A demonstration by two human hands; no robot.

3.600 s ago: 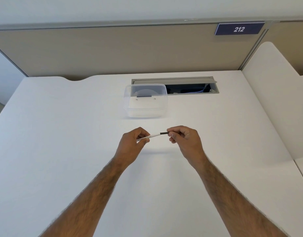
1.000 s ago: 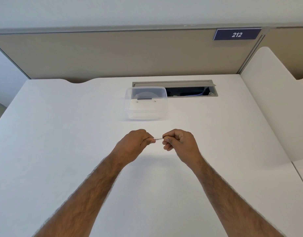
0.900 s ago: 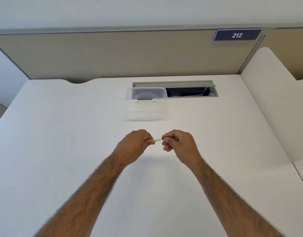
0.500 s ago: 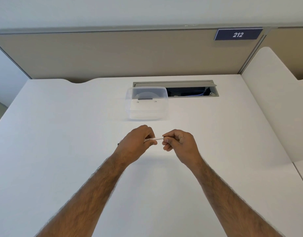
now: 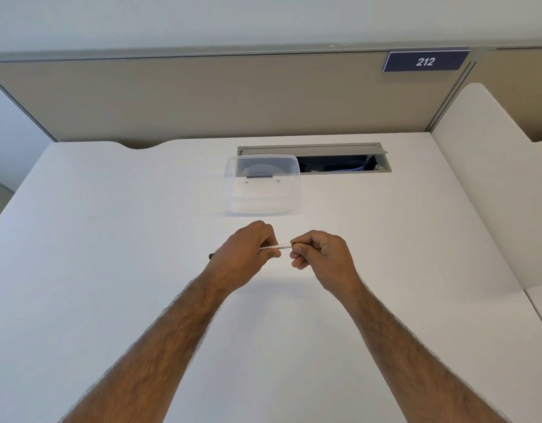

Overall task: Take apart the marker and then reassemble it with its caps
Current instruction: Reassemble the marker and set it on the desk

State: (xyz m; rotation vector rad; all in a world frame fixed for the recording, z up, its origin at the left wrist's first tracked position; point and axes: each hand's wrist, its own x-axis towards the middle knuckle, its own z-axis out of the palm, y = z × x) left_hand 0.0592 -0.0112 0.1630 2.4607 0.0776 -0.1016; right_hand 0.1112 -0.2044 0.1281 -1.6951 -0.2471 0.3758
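Both hands were held a little above the white surface (image 5: 111, 285), near its middle, and between them was the marker (image 5: 276, 247), a thin white stick with small dark print on it. The left hand (image 5: 242, 254) was closed around the left part of the marker, with the fingers (image 5: 271, 239) curled over the top of the barrel and the thumb under it, so most of this part was hidden. A short black end (image 5: 211, 256) came out of the far left side of the left hand; I could not tell if it was a cap or the tip. The right hand (image 5: 321, 257) was also closed, and its thumb and first finger were pinching the right end of the marker, while the other fingers were folded into the palm. Whether a cap was hidden inside this hand could not be seen. The marker lay almost level, with its right end a little higher than the left. Only a short white piece of it showed in the gap between the two hands. Behind the hands, apart from them, a clear plastic container (image 5: 262, 184) stood on the surface, just beside the open cable hatch (image 5: 340, 161).
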